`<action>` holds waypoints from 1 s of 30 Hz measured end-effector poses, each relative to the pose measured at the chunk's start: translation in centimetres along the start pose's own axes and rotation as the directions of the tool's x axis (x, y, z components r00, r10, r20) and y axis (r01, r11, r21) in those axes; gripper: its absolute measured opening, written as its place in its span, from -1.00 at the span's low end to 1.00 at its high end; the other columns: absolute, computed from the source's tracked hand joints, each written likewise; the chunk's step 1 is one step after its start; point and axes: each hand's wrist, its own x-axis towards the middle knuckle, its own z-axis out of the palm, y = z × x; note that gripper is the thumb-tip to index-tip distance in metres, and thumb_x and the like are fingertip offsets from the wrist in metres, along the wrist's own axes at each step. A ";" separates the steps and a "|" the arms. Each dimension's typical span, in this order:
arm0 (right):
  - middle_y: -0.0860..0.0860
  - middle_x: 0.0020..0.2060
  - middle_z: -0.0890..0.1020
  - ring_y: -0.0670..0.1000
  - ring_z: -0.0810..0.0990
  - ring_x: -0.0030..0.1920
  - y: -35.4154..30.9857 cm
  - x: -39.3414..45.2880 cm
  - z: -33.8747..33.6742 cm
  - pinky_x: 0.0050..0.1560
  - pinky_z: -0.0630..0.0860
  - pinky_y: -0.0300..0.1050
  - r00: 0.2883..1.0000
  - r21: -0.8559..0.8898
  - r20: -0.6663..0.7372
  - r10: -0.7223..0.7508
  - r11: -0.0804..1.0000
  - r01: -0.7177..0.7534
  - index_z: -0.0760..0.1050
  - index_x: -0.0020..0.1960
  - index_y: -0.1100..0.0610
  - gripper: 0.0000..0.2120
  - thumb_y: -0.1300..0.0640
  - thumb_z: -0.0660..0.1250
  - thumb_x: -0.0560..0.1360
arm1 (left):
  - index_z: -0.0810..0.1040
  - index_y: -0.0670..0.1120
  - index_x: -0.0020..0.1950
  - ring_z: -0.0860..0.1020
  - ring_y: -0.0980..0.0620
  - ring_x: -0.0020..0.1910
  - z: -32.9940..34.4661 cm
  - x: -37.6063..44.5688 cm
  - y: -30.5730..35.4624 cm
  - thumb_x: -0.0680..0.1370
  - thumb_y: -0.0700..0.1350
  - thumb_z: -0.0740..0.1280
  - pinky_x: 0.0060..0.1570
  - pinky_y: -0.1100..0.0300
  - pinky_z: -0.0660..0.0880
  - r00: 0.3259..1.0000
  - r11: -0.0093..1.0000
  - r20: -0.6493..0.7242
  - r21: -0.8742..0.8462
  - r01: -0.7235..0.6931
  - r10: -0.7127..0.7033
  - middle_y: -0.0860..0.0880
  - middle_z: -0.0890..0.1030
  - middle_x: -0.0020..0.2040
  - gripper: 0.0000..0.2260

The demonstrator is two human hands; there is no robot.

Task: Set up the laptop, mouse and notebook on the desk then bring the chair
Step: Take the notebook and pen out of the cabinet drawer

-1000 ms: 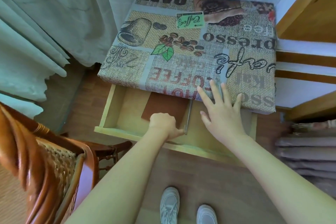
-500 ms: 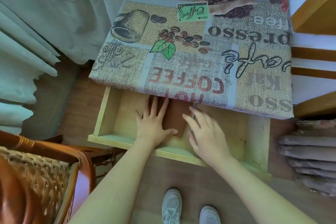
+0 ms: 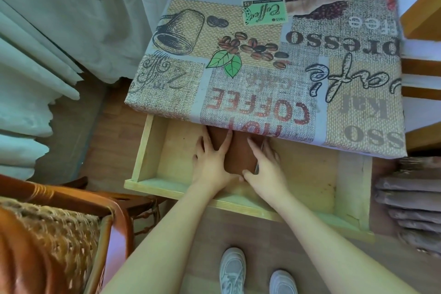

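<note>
A brown notebook [image 3: 239, 155] lies in the open wooden drawer [image 3: 167, 186] under the desk [image 3: 262, 55], its far end hidden beneath the coffee-print cloth. My left hand [image 3: 211, 162] lies flat on its left side, fingers spread. My right hand [image 3: 267, 167] grips its right edge, the thumb at the near corner, next to a thin grey pen. A wicker chair with a reddish wooden frame [image 3: 59, 227] stands at the lower left. No laptop or mouse shows.
Pale curtains [image 3: 47, 43] hang at the left. Wooden shelving [image 3: 422, 67] stands right of the desk, with folded grey cloth [image 3: 410, 210] stacked below. My two white shoes [image 3: 257, 274] stand on the wooden floor in front of the drawer.
Both hands have gone deeper into the drawer and closed in on the notebook: the left moved from the drawer front onto the cover, the right from the desk edge to the notebook's right edge.
</note>
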 end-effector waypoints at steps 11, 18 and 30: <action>0.00 0.33 0.34 0.04 0.37 0.33 1.0 1.3 -0.4 0.38 0.32 -0.03 0.986 0.289 -0.136 0.094 0.956 -0.051 0.36 0.36 -0.07 -0.33 0.26 0.43 0.31 | 0.12 0.29 0.50 0.12 -0.24 0.41 -0.2 -0.6 0.6 0.20 0.15 0.59 0.32 -0.10 0.35 0.999 0.988 -0.020 -0.155 0.024 -0.028 -0.18 -0.16 0.55 -0.02; 0.00 0.43 0.28 -0.04 0.20 0.45 1.6 0.8 -1.1 0.46 0.14 -0.11 0.992 0.281 -0.115 0.059 0.960 -0.025 0.32 0.42 -0.03 -0.32 0.25 0.44 0.37 | 0.33 0.14 0.46 0.22 -0.02 0.47 -0.4 -0.2 -0.2 0.24 -0.08 0.61 0.29 0.34 0.20 0.995 0.835 -0.101 -0.549 -0.039 -0.020 -0.13 0.11 0.53 -0.15; -0.12 0.33 0.40 -0.16 0.32 0.33 1.2 -1.5 -2.6 0.32 0.20 -0.26 0.993 0.574 -0.066 0.093 0.818 -0.039 0.36 0.40 -0.03 -0.39 0.21 0.45 0.41 | 0.36 -0.05 0.45 0.33 0.06 0.42 -2.1 -1.5 0.2 0.22 -0.13 0.64 0.40 0.21 0.27 0.994 0.649 -0.111 -0.757 -0.074 -0.016 -0.05 0.29 0.46 -0.15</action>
